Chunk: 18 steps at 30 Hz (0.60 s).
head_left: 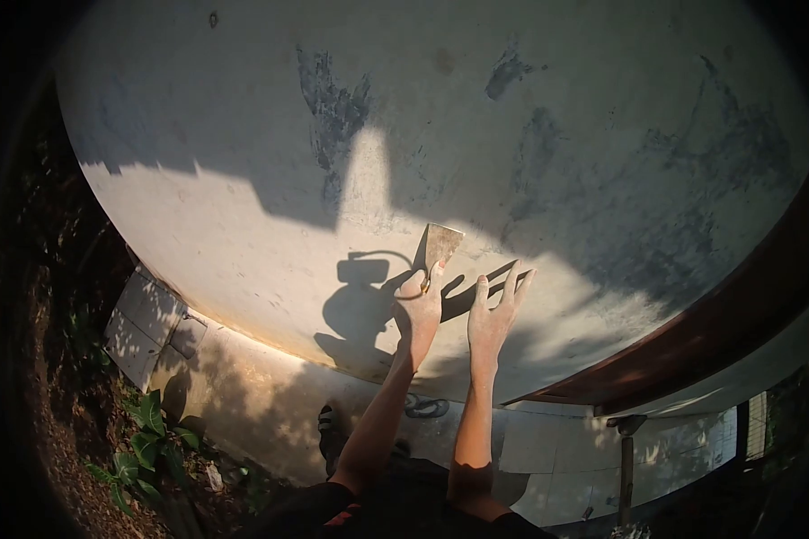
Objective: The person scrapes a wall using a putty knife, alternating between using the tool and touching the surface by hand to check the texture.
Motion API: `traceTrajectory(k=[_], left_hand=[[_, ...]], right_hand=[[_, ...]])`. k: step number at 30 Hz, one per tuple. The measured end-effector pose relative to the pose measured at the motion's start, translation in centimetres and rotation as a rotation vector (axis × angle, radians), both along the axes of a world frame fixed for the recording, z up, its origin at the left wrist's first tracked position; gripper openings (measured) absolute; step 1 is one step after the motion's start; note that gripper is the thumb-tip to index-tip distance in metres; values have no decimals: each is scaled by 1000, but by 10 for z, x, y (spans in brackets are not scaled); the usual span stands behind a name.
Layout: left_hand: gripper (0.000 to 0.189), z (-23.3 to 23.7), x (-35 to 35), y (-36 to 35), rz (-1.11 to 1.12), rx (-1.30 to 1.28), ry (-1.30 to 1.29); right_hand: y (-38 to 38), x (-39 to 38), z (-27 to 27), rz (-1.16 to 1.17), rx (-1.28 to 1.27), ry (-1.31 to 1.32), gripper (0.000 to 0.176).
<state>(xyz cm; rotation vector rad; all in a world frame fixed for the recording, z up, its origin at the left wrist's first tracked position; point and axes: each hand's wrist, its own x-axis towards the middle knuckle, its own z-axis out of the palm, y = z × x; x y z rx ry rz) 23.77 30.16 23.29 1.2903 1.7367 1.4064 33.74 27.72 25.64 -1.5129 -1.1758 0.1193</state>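
A pale wall [243,211] with dark grey patches fills most of the view, partly sunlit. My left hand [418,301], coated in whitish dust, grips a scraper [442,242] whose wide flat blade points up against the wall. Just to its right, my right hand [494,314] is raised with its fingers spread, close to the wall and holding nothing. Whether its fingertips touch the surface I cannot tell. Shadows of my head and hands fall on the wall around the scraper.
Below the wall runs a concrete ledge [243,395], with a dark coiled item [426,406] near my feet. Green leafy plants [148,440] grow at the lower left. A reddish-brown band [683,350] borders the wall at the right, above a post [626,467].
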Motion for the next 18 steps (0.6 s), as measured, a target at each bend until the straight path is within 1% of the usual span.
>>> traceTrajectory(k=[2, 4, 6, 7, 9, 10, 12, 13, 17, 18], left_hand=[[56, -3, 12, 15, 23, 287, -110], [56, -12, 19, 25, 32, 309, -104], [55, -10, 19, 22, 41, 327, -95], [55, -10, 16, 17, 40, 322, -93], [54, 0, 7, 0, 13, 100, 4], [54, -1, 7, -4, 15, 105, 3], [52, -3, 6, -11, 28, 2, -118], [49, -5, 5, -10, 27, -31, -57], [44, -2, 10, -14, 48, -12, -96], [42, 2, 10, -15, 17, 46, -106]], right_hand=[[-2, 4, -2, 10, -3, -4, 65], [-3, 10, -6, 40, 18, -2, 65], [-4, 13, -7, 39, 11, 13, 65], [-5, 14, -7, 38, 5, 25, 66], [-8, 16, -4, 6, 24, -25, 67], [-6, 16, -2, -22, 53, -75, 70], [-2, 21, 0, 0, 85, -128, 72], [-1, 22, 0, 18, 106, -180, 74], [3, 15, -1, 93, 71, -226, 78], [5, 12, -3, 103, 41, -262, 78]])
